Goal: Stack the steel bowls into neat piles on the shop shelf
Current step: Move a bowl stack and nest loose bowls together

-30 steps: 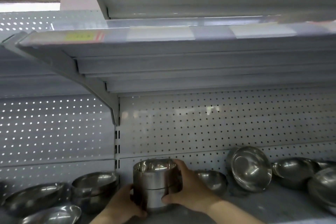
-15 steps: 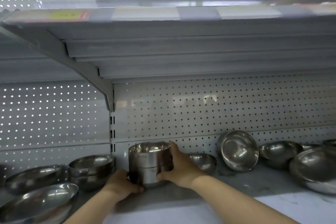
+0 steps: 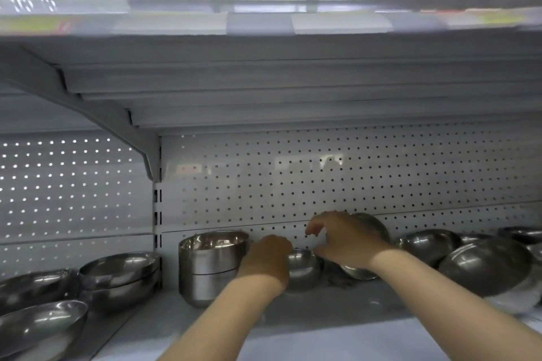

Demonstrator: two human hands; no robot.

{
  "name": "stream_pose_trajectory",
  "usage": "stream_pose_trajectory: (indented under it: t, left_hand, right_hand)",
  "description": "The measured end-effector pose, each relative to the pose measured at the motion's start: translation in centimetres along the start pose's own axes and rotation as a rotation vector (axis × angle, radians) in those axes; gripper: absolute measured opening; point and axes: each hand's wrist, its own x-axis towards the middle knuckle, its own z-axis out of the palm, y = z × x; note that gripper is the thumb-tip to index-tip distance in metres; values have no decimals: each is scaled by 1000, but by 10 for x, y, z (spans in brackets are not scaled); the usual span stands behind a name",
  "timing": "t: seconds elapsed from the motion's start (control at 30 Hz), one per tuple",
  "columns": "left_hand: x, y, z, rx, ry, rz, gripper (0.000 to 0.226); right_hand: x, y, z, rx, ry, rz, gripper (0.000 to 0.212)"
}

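i see my left hand (image 3: 268,258) cupping the small bowl (image 3: 302,269) on the shelf (image 3: 337,311), my right hand (image 3: 347,239) hovering above it, fingers loosely spread, holding nothing.

1. Head view only, worn at shelf height, facing forward at the white perforated back panel (image 3: 322,173).
2. Close to the grey metal shelf (image 3: 337,311), slightly blurred; no second view.

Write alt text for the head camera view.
Two bare hands reach over a small steel bowl on a grey shop shelf: the left hand on its near side, the right hand just above. A stack of straight-sided steel bowls stands left; loose bowls lie on both sides.
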Motion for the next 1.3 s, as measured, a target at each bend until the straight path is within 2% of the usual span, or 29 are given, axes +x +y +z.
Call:
stream_pose_trajectory:
  t: [0.17,0.33,0.53,0.73,0.9,1.03,1.2,1.3]
  left_hand:
    - [-1,-17,30,-12,58,64,40]
    - [-4,-19,40,-165,26,99,47]
    - [-6,-21,38,-164,10,59,21]
    - [-4,-25,36,-136,10,53,18]
    - [-5,-22,21,-68,-53,71,26]
    - [-22,-28,-9,-29,-57,98,23]
    - [-84,-61,-51,-22,35,210,8]
    - [-120,-81,-76,-15,46,252,17]
  right_hand:
    - [-9,29,25,-49,-89,-12,20]
    - [-8,30,45,-52,-164,-1,34]
    - [-8,30,48,-84,-136,-31,14]
    - [-7,31,51,-58,-117,-57,11]
    - [-9,26,41,-35,-137,-63,9]
    - [-13,3,19,-59,-164,-109,8]
    - [-39,-54,3,-54,-223,-233,10]
    - [-53,-92,4,-28,-205,-318,7]
